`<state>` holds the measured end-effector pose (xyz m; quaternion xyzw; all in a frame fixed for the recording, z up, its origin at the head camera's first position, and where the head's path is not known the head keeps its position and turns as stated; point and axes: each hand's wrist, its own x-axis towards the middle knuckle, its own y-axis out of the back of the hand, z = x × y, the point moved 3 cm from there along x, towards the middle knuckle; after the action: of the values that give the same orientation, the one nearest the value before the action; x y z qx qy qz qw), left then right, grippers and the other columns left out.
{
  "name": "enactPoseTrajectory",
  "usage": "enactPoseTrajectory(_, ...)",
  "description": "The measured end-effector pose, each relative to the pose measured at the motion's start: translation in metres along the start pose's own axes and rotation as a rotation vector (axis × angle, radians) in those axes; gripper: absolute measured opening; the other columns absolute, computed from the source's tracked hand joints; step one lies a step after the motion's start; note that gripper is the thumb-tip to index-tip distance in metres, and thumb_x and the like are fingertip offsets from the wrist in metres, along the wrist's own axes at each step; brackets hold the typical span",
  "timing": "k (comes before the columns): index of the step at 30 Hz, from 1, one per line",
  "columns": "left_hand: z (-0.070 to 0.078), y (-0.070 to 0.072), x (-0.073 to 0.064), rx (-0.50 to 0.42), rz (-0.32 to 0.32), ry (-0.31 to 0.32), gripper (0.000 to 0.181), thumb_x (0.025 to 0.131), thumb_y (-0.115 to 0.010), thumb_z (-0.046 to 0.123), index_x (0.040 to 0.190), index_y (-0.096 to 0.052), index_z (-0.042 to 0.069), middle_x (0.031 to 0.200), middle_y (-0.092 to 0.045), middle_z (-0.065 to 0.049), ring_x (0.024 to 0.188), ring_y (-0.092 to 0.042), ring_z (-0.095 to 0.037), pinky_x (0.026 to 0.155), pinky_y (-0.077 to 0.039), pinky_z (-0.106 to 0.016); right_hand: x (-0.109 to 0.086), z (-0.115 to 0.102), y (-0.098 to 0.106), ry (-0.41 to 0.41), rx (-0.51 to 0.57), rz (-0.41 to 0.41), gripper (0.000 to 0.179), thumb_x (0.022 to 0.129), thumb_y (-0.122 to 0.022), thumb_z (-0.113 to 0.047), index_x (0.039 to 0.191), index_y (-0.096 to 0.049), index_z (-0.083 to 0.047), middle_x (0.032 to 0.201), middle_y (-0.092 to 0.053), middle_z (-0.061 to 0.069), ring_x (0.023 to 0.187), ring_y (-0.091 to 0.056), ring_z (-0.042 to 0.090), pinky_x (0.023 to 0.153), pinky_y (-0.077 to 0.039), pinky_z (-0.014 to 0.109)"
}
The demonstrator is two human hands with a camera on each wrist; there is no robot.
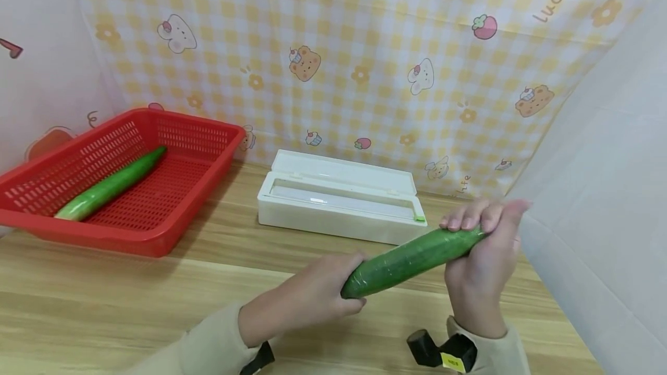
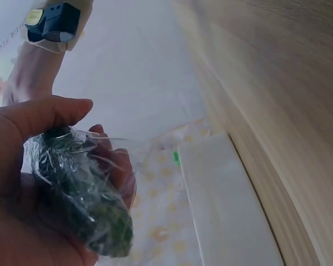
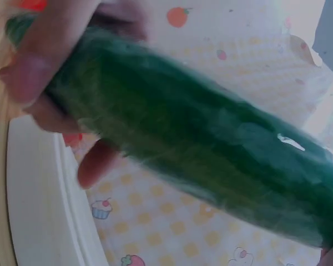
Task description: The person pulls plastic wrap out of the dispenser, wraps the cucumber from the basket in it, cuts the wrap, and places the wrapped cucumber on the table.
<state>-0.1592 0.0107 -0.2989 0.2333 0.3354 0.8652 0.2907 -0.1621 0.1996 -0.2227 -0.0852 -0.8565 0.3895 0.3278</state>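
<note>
A green cucumber [image 1: 414,260] wrapped in clear plastic film is held tilted above the table, its right end higher. My left hand [image 1: 312,288] grips the lower left end. At the upper right end, my right hand [image 1: 482,253] curls its fingers over the cucumber, thumb pointing outward. Crinkled film shows on the cucumber's end [image 2: 86,194] in the left wrist view, with a loose transparent flap beside the fingers. In the right wrist view the cucumber [image 3: 200,138] fills the middle, film lying close along it. Behind the hands stands a white cling-film box [image 1: 333,213], its lid raised.
A red plastic basket [image 1: 167,236] stands at the left with another cucumber [image 1: 112,187] inside. The wooden table [image 1: 130,305] runs back to a yellow checked cloth [image 1: 359,45]. A white sheet [image 1: 599,190] borders the right side. The box has a green slider [image 1: 419,219].
</note>
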Motion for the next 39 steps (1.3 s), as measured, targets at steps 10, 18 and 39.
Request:
enactPoseTrajectory(10, -0.006, -0.002, 0.002, -0.108, -0.013, 0.037, 0.036, 0.077, -0.069, 0.007, 0.111, -0.058, 0.012, 0.086, -0.060, 0.007, 0.070, -0.050, -0.003, 0.062, -0.044, -0.018, 0.009, -0.011, 0.005, -0.248, 0.370, -0.272, 0.068, 0.099, -0.023, -0.049, 0.046, -0.030, -0.007, 0.040, -0.037, 0.010, 0.040, -0.042, 0.027, 0.053, -0.048, 0.038)
enactPoseTrajectory(18, -0.015, -0.001, 0.005, -0.112, 0.030, 0.056, 0.037, 0.073, -0.073, 0.009, 0.109, -0.064, 0.008, 0.085, -0.066, 0.003, 0.068, -0.052, -0.003, 0.062, -0.045, -0.019, 0.009, -0.016, 0.004, -0.214, 0.441, -0.263, 0.065, 0.099, -0.024, -0.049, 0.049, -0.030, -0.008, 0.036, -0.036, 0.010, 0.036, -0.041, 0.027, 0.048, -0.046, 0.038)
enactPoseTrajectory(39, -0.027, 0.048, 0.002, -0.175, -0.007, 0.055, 0.028, 0.084, -0.068, 0.028, 0.106, -0.066, 0.011, 0.071, -0.061, 0.001, 0.060, -0.057, -0.011, 0.054, -0.049, -0.024, 0.026, -0.031, 0.022, -0.187, 0.172, -0.123, 0.050, 0.100, -0.035, -0.036, 0.066, -0.048, -0.001, 0.061, -0.060, 0.016, 0.060, -0.059, 0.029, 0.070, -0.049, 0.037)
